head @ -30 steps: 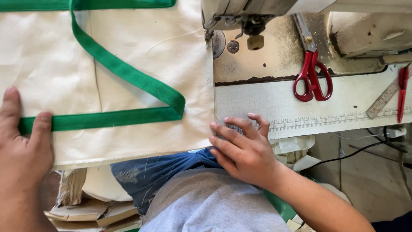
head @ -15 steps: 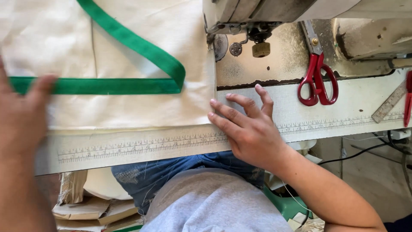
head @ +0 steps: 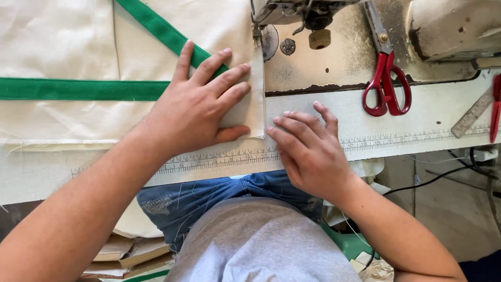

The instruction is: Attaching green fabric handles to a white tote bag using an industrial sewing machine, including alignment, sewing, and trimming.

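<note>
A cream canvas panel with green webbing strap lies flat on the sewing table. My left hand presses palm-down on the panel's right corner, fingers spread over the strap's fold. My right hand rests flat on the bare table edge just right of the fabric corner, fingertips near the cloth. The sewing machine's presser foot stands right above the fabric's right edge.
Red-handled scissors lie on the machine bed to the right. A metal ruler and a red tool sit at the far right. A measuring scale runs along the table's front edge. Cables hang below right; stacked card lies under the table.
My left hand has moved from the panel's left side to its right corner by the machine. The fabric has shifted away from me, uncovering the table's scale. My right hand slid up onto the table.
</note>
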